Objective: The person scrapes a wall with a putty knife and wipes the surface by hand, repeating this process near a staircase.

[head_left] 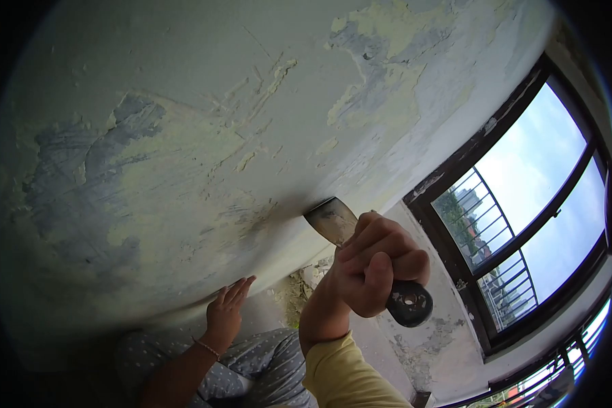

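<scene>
A putty knife [332, 221] with a black handle is gripped in my right hand [377, 265], fingers wrapped round the handle and its rounded end sticking out below. The front edge of its stained metal blade is right at the wall [183, 170]. Flaked patches show on this wall, with grey and yellowish layers under the pale paint. Lower and to the left, my left hand [228, 314] is open, its fingers stretched out with the tips close to the wall. It holds nothing, and a thin bracelet [206, 348] circles the wrist.
To the right, a dark-framed window [517, 183] looks out on a railing and the sky. Below it the wall section [425, 347] is stained and peeling. Rough debris [294, 296] lies low beside the wall. My knees in grey dotted trousers [268, 360] are bent beneath my arms.
</scene>
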